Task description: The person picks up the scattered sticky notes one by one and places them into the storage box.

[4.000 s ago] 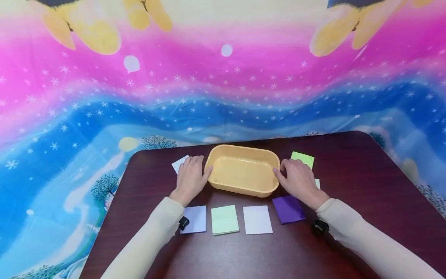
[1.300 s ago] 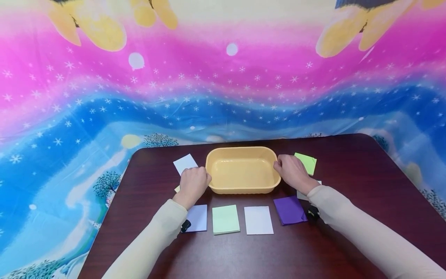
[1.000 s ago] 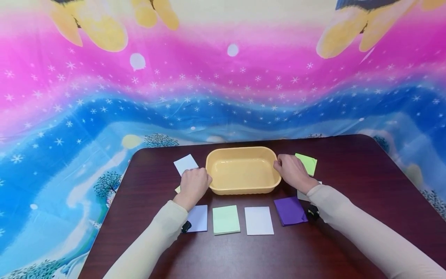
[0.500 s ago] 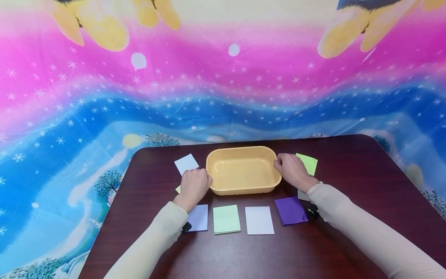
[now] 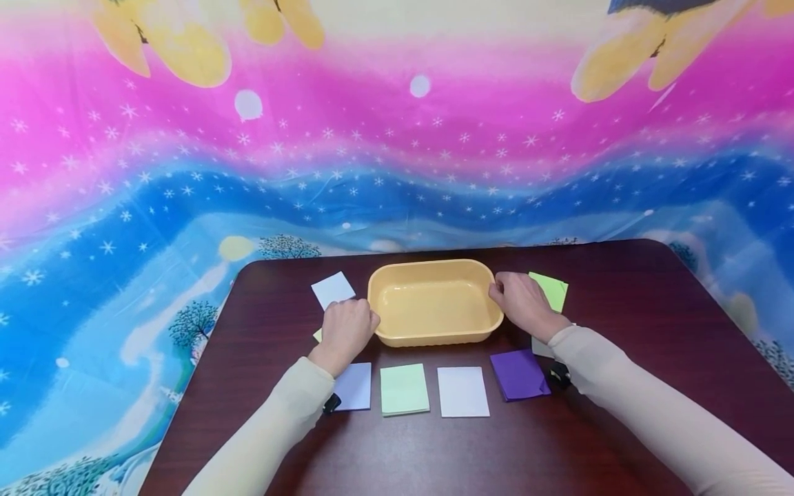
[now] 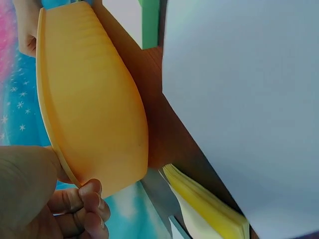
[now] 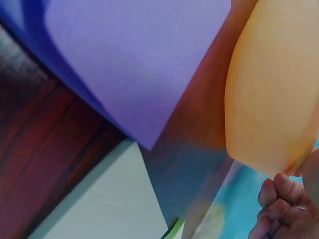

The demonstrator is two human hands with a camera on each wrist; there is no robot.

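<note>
A yellow plastic basin (image 5: 434,310) with rounded corners sits between the two hands in the head view, and nothing lies inside it. At its left end my left hand (image 5: 344,331) grips the rim. The left wrist view shows thumb and curled fingers (image 6: 92,199) pinching the edge of the basin (image 6: 92,94). My right hand (image 5: 524,303) holds the opposite end, its fingers (image 7: 279,191) curled under the rim in the right wrist view. Below the left hand lies a lavender note pad (image 5: 356,386), and a purple note pad (image 5: 520,375) lies in front of the right hand.
Square note pads ring the basin on the dark wooden table (image 5: 434,455): pale green (image 5: 404,390), white (image 5: 463,392), lime (image 5: 551,288), another white (image 5: 333,288). A yellow pad (image 6: 204,204) and a pale grey pad (image 7: 109,199) are partly hidden by the arms. A patterned cloth (image 5: 397,151) hangs behind.
Over four seconds the basin has turned slightly to lie straighter. My left hand has come nearer along its rim, and the fingers of both hands have curled in. The last second shows almost no motion.
</note>
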